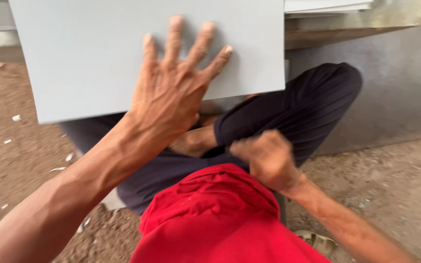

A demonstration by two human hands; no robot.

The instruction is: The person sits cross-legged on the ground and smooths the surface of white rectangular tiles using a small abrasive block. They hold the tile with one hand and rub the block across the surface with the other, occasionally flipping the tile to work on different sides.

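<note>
A large flat pale grey tile (88,53) lies across my lap, its near edge over my crossed legs in dark trousers (313,102). My left hand (174,83) rests flat on the tile's face with its fingers spread apart, holding nothing. Lower down, my right hand (267,158) is blurred and curled into a fist above my knee, near the hem of my red shirt (210,219); whether it holds anything is hidden. A bare foot (193,141) shows under the tile between my legs.
I sit on bare brown dirt (10,160) strewn with small white chips (16,118). A grey slab or wall (405,92) rises at the right, with more pale tiles (327,6) stacked on a ledge at the top right. A sandal (317,239) lies beside my right arm.
</note>
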